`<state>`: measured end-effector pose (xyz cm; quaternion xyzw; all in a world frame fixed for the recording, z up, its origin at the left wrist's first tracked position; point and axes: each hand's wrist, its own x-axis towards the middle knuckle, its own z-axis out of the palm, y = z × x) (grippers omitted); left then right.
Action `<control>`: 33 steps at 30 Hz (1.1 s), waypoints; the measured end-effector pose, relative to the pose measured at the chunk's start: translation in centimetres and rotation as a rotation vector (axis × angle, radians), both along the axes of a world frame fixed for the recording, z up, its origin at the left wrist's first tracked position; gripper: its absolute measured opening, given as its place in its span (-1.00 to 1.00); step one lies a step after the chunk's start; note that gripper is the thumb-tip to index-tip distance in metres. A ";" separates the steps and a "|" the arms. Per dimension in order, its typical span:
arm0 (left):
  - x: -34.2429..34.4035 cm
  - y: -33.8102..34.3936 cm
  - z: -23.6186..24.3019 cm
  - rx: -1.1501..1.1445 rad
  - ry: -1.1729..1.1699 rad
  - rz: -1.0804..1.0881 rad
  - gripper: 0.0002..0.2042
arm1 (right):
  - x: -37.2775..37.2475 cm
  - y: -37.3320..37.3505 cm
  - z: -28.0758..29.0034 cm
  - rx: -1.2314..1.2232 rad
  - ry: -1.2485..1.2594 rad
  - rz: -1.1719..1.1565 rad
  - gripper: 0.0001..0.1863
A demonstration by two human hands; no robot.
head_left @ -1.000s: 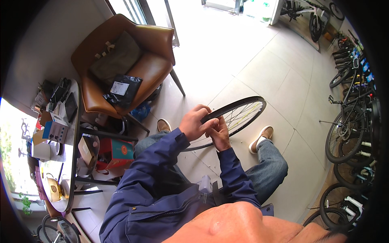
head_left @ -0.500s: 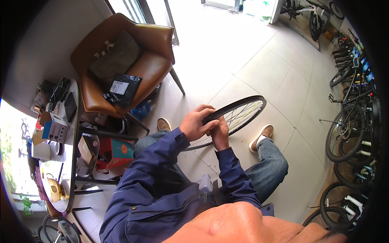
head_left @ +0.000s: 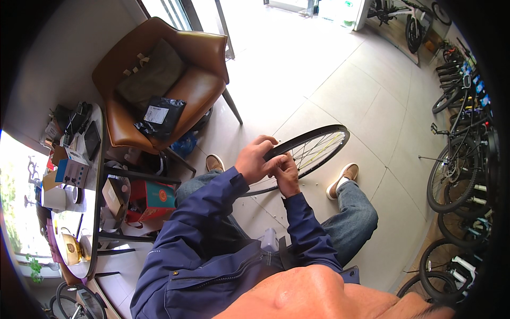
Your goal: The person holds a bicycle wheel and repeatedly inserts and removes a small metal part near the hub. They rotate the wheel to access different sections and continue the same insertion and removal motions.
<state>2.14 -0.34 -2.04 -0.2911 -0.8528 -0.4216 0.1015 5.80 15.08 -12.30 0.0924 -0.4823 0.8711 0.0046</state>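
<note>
A black bicycle wheel rim (head_left: 322, 132) with thin spokes is held tilted between my knees, above the floor. Around its near left side is wrapped my left hand (head_left: 254, 162), closed on the rim with the thumb reaching toward the other hand. Just right of it, my right hand (head_left: 287, 174) is closed, its fingertips pinched against the rim's inner side beside the left thumb. Whether something small sits between those fingertips is hidden. Small pale crumbs (head_left: 275, 217) lie scattered on the tiles below the wheel.
On my left stand a brown leather armchair (head_left: 196, 101) holding a black parcel (head_left: 161, 118), and a table crowded with boxes (head_left: 73, 169). A red bag (head_left: 146, 202) is under the table. Several bicycles (head_left: 457, 175) line the right side. My shoes (head_left: 348, 174) flank the wheel.
My right hand's fingers have curled in and shifted slightly left, closer to the left thumb. The left hand's fingers have moved a little on the rim; the wheel stays put.
</note>
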 end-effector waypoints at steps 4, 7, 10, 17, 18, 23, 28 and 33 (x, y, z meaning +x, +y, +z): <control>0.3 0.0 0.2 -0.044 -0.067 0.039 -0.60 | 0.1 -1.0 0.3 0.043 -0.017 -0.152 -0.66; 0.4 0.3 0.3 0.004 -0.065 0.063 -0.59 | 0.2 -0.6 0.5 0.036 0.064 -0.073 -0.57; 0.4 0.4 0.2 0.049 -0.029 0.058 -0.57 | 0.1 -0.3 0.5 0.006 -0.012 -0.025 -0.42; 0.4 0.2 0.1 0.070 -0.061 -0.022 -0.58 | -0.3 -0.4 0.8 -0.030 -0.079 -0.060 -0.36; 0.3 0.2 0.1 0.078 -0.064 -0.035 -0.59 | -0.3 -0.3 0.8 -0.068 -0.100 -0.045 -0.37; 0.1 0.1 0.0 0.080 -0.043 -0.089 -0.62 | -0.3 0.0 0.7 -0.071 -0.137 -0.056 -0.43; 0.1 0.2 0.0 0.025 -0.023 -0.014 -0.64 | 0.0 0.3 0.4 -0.192 -0.165 -0.013 -0.48; 0.1 0.1 0.2 -0.013 0.009 0.007 -0.62 | 0.0 0.6 0.6 -0.062 -0.038 0.034 -0.60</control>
